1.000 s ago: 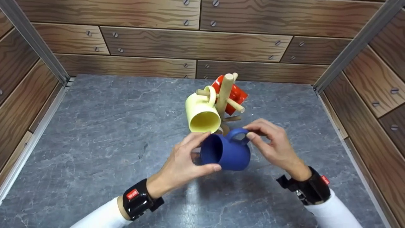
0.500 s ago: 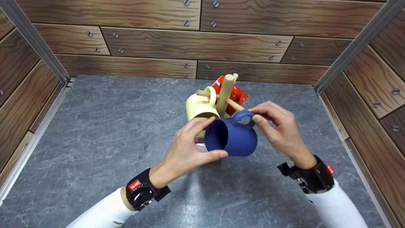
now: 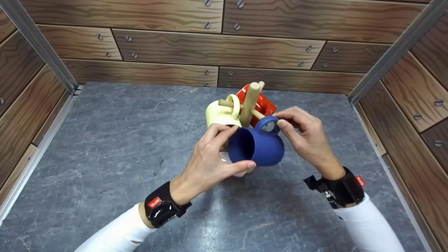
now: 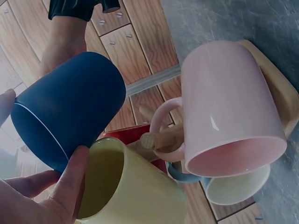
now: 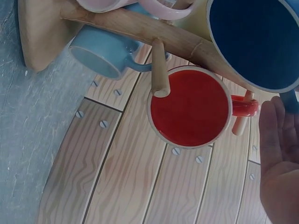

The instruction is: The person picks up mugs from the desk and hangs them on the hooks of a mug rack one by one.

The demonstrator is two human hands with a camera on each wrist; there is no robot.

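Note:
A dark blue mug [image 3: 267, 148] is held on its side in front of a wooden mug tree [image 3: 250, 99], its mouth facing left. My left hand [image 3: 208, 159] grips it around the rim, thumb below and fingers above. With thumb and fingertips, my right hand [image 3: 304, 136] pinches the mug's handle [image 3: 266, 121]. That handle overlaps the end of an upper peg [image 3: 258, 114] in the head view. A yellow mug [image 3: 219, 112] hangs by its handle on the left upper peg, and a red mug [image 5: 191, 107] hangs at the back.
Lower on the tree hang a pink mug [image 4: 229, 102] and a light blue mug [image 5: 100, 53]. A bare lower peg [image 5: 160, 70] sticks out near the red mug. The wooden base [image 4: 280, 88] stands on a grey stone-patterned surface [image 3: 133, 140], with wood-patterned walls [image 3: 168, 49] around.
Both hands have moved the blue mug away from me and slightly right, bringing its handle to the upper peg's end. It now covers more of the yellow mug.

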